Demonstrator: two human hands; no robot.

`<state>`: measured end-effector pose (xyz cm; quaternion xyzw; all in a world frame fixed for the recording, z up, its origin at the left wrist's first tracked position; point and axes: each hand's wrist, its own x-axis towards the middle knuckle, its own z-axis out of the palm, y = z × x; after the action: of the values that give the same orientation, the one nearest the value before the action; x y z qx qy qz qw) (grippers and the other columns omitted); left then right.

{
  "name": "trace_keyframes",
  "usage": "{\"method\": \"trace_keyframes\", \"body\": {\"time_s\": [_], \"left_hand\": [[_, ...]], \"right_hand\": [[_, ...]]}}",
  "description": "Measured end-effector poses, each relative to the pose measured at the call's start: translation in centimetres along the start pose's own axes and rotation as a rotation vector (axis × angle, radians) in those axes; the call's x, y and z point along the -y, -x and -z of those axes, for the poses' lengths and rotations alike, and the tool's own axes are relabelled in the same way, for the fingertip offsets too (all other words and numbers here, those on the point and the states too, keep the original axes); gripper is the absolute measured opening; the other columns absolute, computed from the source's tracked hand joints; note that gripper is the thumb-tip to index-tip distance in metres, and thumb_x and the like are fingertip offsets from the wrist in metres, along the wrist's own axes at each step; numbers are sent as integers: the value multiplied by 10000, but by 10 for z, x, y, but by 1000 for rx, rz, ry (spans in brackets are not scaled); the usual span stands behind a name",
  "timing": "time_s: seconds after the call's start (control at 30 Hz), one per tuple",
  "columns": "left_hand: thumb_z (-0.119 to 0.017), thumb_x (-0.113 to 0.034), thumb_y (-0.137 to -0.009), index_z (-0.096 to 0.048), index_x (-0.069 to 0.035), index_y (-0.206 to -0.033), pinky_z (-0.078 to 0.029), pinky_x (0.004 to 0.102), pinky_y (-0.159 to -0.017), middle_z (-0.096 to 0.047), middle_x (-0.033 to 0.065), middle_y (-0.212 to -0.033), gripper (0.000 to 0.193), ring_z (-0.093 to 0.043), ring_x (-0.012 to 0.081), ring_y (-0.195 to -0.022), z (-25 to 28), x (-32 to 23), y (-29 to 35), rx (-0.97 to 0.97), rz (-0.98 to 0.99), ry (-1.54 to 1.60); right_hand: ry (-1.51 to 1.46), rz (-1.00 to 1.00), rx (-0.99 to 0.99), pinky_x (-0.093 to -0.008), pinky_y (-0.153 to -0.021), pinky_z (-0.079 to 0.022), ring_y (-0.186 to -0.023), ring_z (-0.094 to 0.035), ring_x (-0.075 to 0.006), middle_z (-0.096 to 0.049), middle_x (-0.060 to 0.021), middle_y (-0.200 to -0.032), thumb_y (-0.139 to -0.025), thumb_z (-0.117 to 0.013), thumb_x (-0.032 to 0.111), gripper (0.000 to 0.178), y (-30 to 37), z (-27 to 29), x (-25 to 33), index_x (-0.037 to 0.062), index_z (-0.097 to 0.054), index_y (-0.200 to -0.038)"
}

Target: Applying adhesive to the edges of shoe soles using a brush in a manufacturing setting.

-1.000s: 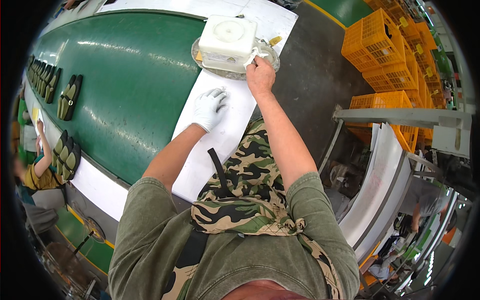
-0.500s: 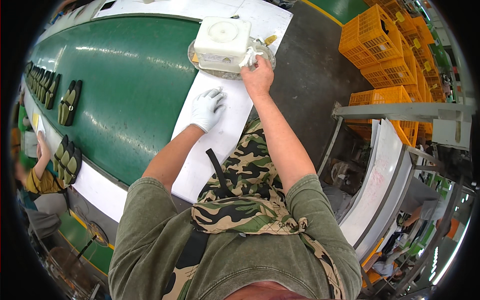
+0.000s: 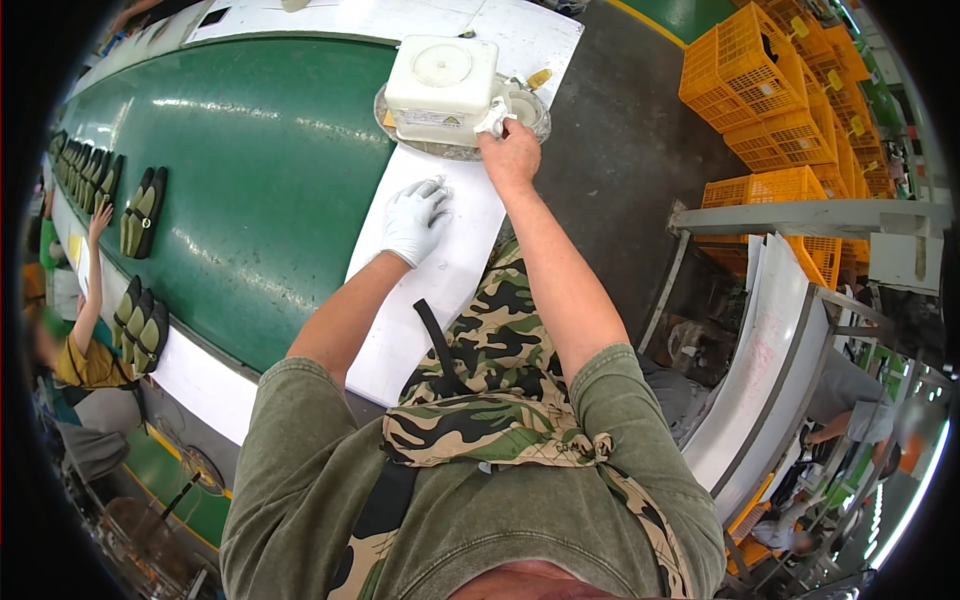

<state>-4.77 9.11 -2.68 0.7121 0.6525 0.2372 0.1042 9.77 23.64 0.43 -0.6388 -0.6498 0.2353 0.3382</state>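
My left hand (image 3: 416,220), in a white glove, rests flat with fingers spread on the white edge strip (image 3: 440,270) beside the green conveyor belt (image 3: 260,170). My bare right hand (image 3: 510,150) is closed on a small white cloth (image 3: 496,118) at the rim of a round clear tray (image 3: 455,148). A white square container (image 3: 442,85) stands on that tray, just left of the cloth. A small yellow-tipped thing (image 3: 539,78) lies at the tray's far right side.
Pairs of dark olive shoes (image 3: 143,210) ride the belt at left; another person's arm (image 3: 92,270) reaches toward them. Stacked orange crates (image 3: 770,80) stand at right, beyond a dark floor strip. A metal frame (image 3: 800,215) and white curved panels (image 3: 770,360) sit right of me.
My right hand has drawn back slightly from the tray's rim toward me, still on the cloth. The left hand has stayed on the white strip.
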Motion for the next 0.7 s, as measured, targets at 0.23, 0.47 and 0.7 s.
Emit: {"method": "trace_keyframes", "body": {"time_s": [0.23, 0.47, 0.7], "left_hand": [[-708, -202, -802, -721, -122, -1099, -447, 412, -997, -644, 80, -1283, 309, -580, 276, -1187, -2, 3, -1, -11, -15, -22], [-707, -198, -801, -720, -116, -1102, -452, 409, -997, -645, 80, -1281, 313, -586, 282, -1177, -3, 2, -1, -34, -33, -29], [-704, -189, -798, -722, -102, -1098, -460, 417, -995, -648, 93, -1273, 312, -590, 288, -1176, 0, 1, -1, -25, -20, -18]], "right_hand": [[-202, -23, -80, -440, -781, -519, -851, -657, -326, -671, -145, -923, -704, -742, 215, 351, 5, 6, -6, 35, -641, -989], [38, 126, -66, -455, -760, -526, -850, -672, -332, -674, -147, -889, -723, -748, 190, 332, 4, 11, 7, 33, -624, -989], [27, 147, -94, -457, -748, -532, -851, -673, -352, -681, -148, -908, -764, -697, 109, 251, -2, 4, -14, 89, -713, -1013]]}}
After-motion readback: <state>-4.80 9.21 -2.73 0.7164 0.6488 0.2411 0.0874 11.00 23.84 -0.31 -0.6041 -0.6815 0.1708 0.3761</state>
